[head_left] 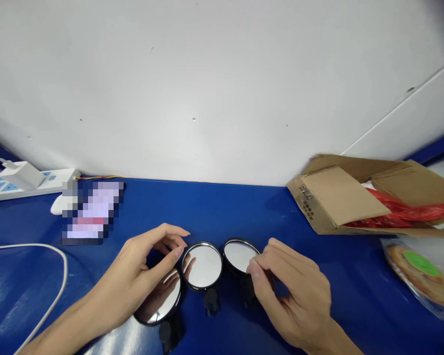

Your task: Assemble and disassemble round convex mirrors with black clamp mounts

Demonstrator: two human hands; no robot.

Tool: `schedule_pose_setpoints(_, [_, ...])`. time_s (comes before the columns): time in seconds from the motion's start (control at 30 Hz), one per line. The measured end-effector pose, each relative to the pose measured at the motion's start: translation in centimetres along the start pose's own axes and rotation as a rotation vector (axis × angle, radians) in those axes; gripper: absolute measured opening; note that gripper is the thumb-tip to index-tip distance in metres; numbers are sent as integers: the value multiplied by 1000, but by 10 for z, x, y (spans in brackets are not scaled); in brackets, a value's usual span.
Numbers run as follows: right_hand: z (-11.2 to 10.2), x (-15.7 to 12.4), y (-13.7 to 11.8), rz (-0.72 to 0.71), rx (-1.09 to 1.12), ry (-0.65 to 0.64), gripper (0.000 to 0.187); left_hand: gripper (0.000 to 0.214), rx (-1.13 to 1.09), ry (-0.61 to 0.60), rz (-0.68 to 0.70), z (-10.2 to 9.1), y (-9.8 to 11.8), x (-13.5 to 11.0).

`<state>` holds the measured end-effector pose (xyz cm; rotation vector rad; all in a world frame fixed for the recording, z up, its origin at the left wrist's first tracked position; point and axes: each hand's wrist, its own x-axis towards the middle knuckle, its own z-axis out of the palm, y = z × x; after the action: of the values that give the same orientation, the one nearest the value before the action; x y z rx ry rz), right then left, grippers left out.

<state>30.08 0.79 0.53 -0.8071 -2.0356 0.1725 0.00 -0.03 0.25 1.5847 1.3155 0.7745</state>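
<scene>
Three round mirrors with black rims and black clamp mounts lie face up in a row on the blue table. My left hand [142, 271] is over the left mirror [163, 303], partly covering it. Its fingers are curved and a little apart from the thumb, with the tips beside the rim of the middle mirror [203, 266]; whether they touch it I cannot tell. At the right mirror [240, 255], my right hand [290, 291] has thumb and fingers closed on the near right rim. That mirror's mount is partly hidden behind the hand.
A smartphone [94, 212], blurred out in blocks, lies at the left beside a white mouse-like object [61, 203] and a power strip [62, 177]. A white cable [61, 281] curves at front left. At right are an open cardboard box [329, 192] and a wrapped flat pastry [425, 276].
</scene>
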Motion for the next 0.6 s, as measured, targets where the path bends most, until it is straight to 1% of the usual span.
schedule_pose_setpoints(0.13, [-1,1,-1,66,35,56,23,31,42,19,10,2,-1,-2])
schedule_pose_setpoints(0.2, [-4,2,-1,90,30,53,17,34,71,19,12,2,-2,-4])
schedule_pose_setpoints(0.23, [-5,2,0,101,30,31,16,37,82,5,9,1,-2,-5])
schedule_pose_setpoints(0.3, [-7,1,1,126,41,-37,19,53,91,-62,19,-2,-1,-7])
schedule_pose_setpoints(0.43, [-8,0,3,113,71,-146,32,100,90,-226,95,-6,8,-10])
schedule_pose_setpoints(0.53, [-7,2,1,45,68,-169,36,122,113,-289,113,-12,12,-11])
schedule_pose_setpoints(0.6, [-7,4,0,-5,76,-154,37,136,133,-363,99,-21,9,-12])
